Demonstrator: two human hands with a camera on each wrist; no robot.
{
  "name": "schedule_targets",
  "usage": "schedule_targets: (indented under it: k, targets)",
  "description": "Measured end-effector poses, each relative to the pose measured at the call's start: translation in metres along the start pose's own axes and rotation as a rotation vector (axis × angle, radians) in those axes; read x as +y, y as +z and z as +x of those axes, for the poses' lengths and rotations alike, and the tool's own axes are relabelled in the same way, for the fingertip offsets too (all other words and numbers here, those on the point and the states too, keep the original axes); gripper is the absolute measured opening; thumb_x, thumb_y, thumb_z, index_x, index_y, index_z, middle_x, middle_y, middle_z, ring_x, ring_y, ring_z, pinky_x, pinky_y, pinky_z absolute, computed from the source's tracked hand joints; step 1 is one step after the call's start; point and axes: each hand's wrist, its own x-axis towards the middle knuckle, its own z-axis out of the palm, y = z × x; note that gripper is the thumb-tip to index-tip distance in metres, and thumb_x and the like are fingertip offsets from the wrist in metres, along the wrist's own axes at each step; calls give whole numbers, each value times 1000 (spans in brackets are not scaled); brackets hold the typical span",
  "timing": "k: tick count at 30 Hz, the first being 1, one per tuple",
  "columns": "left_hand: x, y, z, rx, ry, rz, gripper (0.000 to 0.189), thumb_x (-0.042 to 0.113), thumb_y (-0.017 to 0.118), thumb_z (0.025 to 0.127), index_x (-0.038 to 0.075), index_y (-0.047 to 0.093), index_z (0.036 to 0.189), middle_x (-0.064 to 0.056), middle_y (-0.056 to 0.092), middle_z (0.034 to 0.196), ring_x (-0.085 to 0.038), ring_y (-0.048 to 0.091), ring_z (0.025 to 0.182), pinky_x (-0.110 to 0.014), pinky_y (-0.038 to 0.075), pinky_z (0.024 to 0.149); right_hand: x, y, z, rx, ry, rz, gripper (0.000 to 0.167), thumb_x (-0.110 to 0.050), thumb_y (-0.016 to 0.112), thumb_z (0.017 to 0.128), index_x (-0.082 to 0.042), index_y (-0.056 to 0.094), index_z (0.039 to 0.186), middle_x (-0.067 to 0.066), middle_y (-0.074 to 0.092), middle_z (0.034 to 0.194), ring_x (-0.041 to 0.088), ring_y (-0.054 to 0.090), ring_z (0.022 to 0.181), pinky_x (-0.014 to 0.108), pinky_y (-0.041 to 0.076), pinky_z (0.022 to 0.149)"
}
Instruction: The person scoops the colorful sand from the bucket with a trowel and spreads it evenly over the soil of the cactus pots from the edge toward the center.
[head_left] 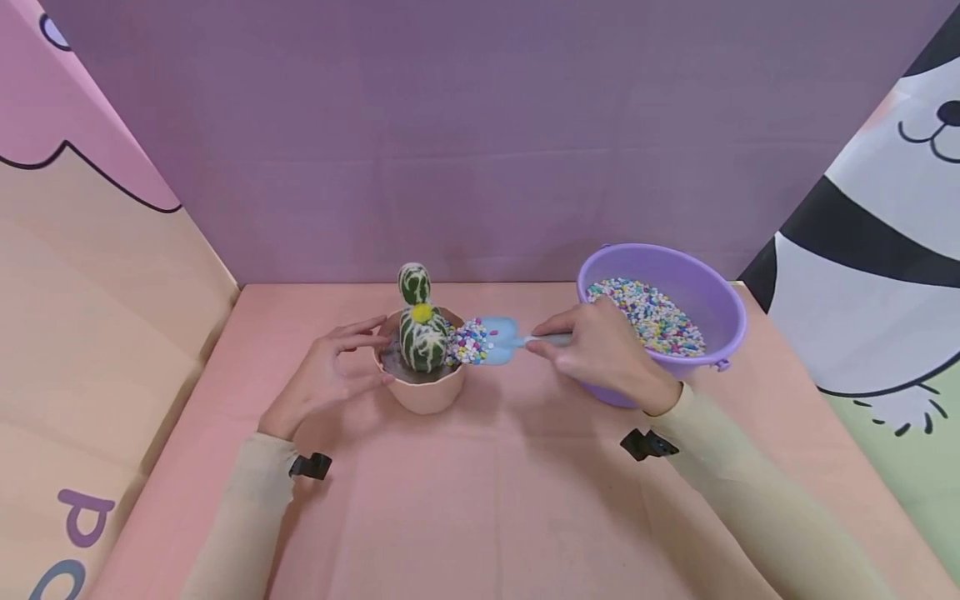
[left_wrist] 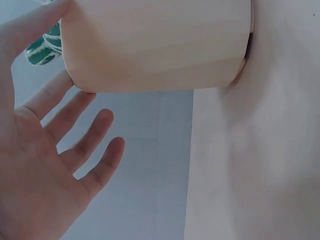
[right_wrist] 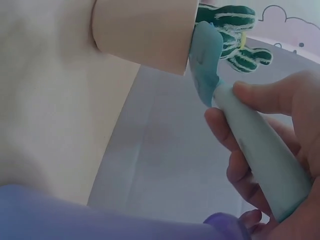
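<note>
A potted cactus [head_left: 424, 342] with a yellow flower stands in a pale peach flowerpot [head_left: 426, 396]. My left hand [head_left: 326, 371] is at the pot's left side, thumb and fingers spread and touching its rim. In the left wrist view, the ring and little fingers [left_wrist: 107, 155] stretch out free of the pot [left_wrist: 155, 47]. My right hand [head_left: 600, 346] grips the handle of a light blue toy shovel [head_left: 504, 340]. Small multicoloured beads [head_left: 471, 340] lie on its blade, whose tip is over the pot's right rim. The right wrist view shows the blade's underside right at the rim.
A purple bucket [head_left: 720, 312] of the same multicoloured beads [head_left: 652, 321] stands to the right, partly behind my right hand and forearm. The pink tabletop [head_left: 435, 500] meets a purple backdrop [head_left: 480, 150] behind, with printed panels on both sides.
</note>
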Motion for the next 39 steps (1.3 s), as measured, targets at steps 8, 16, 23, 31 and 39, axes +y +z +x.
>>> schedule_targets:
  k: [8,16,23,31,39]
  targets:
    - [1,2,-3,44,-6,32,41,29,96,78,14,82,113,-9,59,157,-39,49,148,-65,39,120,-5,-3,5,0,-54,-66,12,-30,84,88,-21,89,94,-9,82,82,5,50,50,27,36,53]
    - [5,2,-2,55,0,78,29,29,100,73,17,81,92,-9,63,149,-37,58,134,-63,44,116,-7,-5,6,8,-76,-90,14,-30,84,87,-19,89,93,-6,83,84,4,53,52,28,39,58]
    - [11,5,-2,67,-21,88,32,35,102,69,20,76,80,-8,62,137,-35,57,132,-60,46,113,-8,-7,6,-3,-70,-86,13,-28,85,87,-18,89,94,-5,83,83,5,49,49,28,37,54]
    - [13,1,-2,38,-10,88,39,33,100,72,16,77,97,-10,59,143,-37,54,139,-63,44,116,-9,-10,6,-8,-60,-82,14,-28,85,86,-17,89,95,-4,83,84,6,51,49,27,38,53]
    - [5,-4,1,-32,28,66,45,28,95,79,13,77,117,-11,53,162,-40,47,150,-64,47,113,-10,-11,7,-17,-63,-106,16,-30,84,87,-18,89,97,-4,83,86,5,53,50,29,40,57]
